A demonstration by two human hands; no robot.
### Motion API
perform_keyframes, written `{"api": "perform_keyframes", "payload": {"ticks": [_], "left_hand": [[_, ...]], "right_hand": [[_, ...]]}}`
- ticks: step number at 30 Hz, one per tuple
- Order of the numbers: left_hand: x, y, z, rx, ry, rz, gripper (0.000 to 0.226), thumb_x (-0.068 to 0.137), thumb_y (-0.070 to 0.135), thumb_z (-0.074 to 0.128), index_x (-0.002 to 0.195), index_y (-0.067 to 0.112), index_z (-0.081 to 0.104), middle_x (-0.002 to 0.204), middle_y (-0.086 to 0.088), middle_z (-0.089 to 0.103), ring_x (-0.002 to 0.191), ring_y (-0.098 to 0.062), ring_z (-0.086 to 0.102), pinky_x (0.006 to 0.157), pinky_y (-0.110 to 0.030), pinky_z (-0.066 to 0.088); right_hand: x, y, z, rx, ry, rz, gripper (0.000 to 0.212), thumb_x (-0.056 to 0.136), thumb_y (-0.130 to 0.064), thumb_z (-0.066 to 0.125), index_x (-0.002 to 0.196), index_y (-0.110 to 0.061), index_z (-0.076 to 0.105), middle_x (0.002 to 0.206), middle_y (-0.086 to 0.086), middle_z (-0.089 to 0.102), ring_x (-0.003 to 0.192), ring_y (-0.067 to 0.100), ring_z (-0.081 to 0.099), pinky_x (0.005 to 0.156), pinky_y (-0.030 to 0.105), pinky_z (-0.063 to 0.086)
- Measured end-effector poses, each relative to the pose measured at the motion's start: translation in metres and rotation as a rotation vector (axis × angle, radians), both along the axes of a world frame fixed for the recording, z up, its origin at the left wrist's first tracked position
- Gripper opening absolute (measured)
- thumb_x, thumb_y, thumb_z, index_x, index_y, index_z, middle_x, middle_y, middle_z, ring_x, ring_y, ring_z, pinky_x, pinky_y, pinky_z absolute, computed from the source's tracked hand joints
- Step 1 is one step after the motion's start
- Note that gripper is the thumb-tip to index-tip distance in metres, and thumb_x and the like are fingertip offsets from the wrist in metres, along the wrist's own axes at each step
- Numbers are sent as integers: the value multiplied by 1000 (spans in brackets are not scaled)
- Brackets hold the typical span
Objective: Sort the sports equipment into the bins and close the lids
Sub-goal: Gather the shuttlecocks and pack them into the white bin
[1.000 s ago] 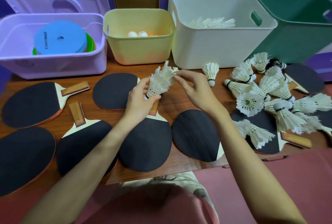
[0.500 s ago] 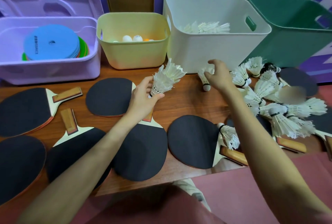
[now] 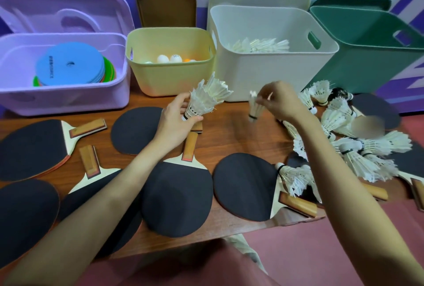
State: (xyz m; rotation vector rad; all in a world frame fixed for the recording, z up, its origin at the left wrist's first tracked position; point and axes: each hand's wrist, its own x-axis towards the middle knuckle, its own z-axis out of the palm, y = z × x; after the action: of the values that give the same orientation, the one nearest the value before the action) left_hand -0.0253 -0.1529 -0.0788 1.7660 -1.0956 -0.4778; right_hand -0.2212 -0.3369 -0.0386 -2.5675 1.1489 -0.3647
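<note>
Here, legible writing is limited: the top blue disc [image 3: 68, 65] in the lilac bin [image 3: 66, 99] carries a short dark printed line, too small to read, and one white ball [image 3: 176, 58] in the yellow bin [image 3: 169, 79] bears a faint dark mark, likewise unreadable.

The left hand [image 3: 174, 122] grips a nested stack of shuttlecocks [image 3: 205, 98] near the cork end, feathers pointing up and right, above the wooden table [image 3: 229, 138]. The right hand [image 3: 281, 100] pinches a single shuttlecock [image 3: 255, 107] by its feather end, cork hanging down; this item is motion-blurred. Both are held in front of the white bin [image 3: 270, 72], which already contains shuttlecocks [image 3: 259, 45].

The green bin [image 3: 371, 56] stands to the right of the white bin. All four bins are uncovered; their lids lean upright behind them against the wall.

A loose pile of shuttlecocks [image 3: 358, 148] lies on the right part of the table, partly over paddles and partly hidden by the right forearm. Black-faced table tennis paddles [image 3: 176, 196] cover the near table surface, several overlapping; both forearms cross above them. One small area within the pile is blurred out.
</note>
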Motion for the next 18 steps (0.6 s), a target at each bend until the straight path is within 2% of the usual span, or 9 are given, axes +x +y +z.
{"api": "perform_keyframes", "payload": {"ticks": [3, 5, 8, 11, 15, 18], "left_hand": [[4, -8, 14, -8, -71, -30, 55, 76, 9, 77, 126, 15, 55, 107, 8, 62, 106, -13, 59, 97, -36, 48], [6, -16, 23, -12, -96, -55, 55, 77, 9, 76, 128, 12, 54, 109, 6, 61, 108, -14, 57, 98, -32, 46], [5, -26, 33, -18, -126, -89, 57, 79, 10, 75, 130, 13, 52, 116, 2, 61, 110, -14, 55, 97, -30, 44], [3, -41, 47, -31, -143, -137, 57, 78, 10, 76, 130, 15, 53, 111, 8, 60, 106, -10, 55, 97, -28, 44], [10, -75, 78, -65, -191, -160, 56, 72, 10, 78, 124, 15, 57, 111, -2, 66, 101, -16, 62, 94, -37, 49], [16, -105, 107, -63, -294, -157, 58, 72, 14, 78, 125, 14, 55, 111, -6, 66, 101, -21, 61, 92, -39, 49]], "right_hand": [[-5, 14, 32, -140, -498, -46, 11, 91, -14, 58, 92, -4, 63, 82, 2, 60, 69, 17, 55, 63, 25, 41], [-8, 19, 49, -167, -654, -33, 11, 92, -16, 56, 92, -6, 62, 82, 0, 58, 67, 16, 55, 61, 23, 43], [-5, 22, 60, -132, -636, 56, 10, 92, -17, 57, 90, -9, 63, 80, -1, 58, 67, 18, 57, 62, 23, 44], [0, 19, 62, -94, -593, 127, 8, 91, -14, 59, 90, -7, 63, 75, -3, 57, 64, 16, 56, 61, 18, 42], [10, -1, 76, -69, -712, 98, 5, 91, -10, 58, 88, -10, 62, 67, -16, 55, 54, 3, 54, 57, 15, 41], [18, -27, 90, -60, -784, 40, 5, 90, -8, 58, 88, -11, 61, 67, -12, 55, 51, 1, 54, 53, 10, 39]]}}
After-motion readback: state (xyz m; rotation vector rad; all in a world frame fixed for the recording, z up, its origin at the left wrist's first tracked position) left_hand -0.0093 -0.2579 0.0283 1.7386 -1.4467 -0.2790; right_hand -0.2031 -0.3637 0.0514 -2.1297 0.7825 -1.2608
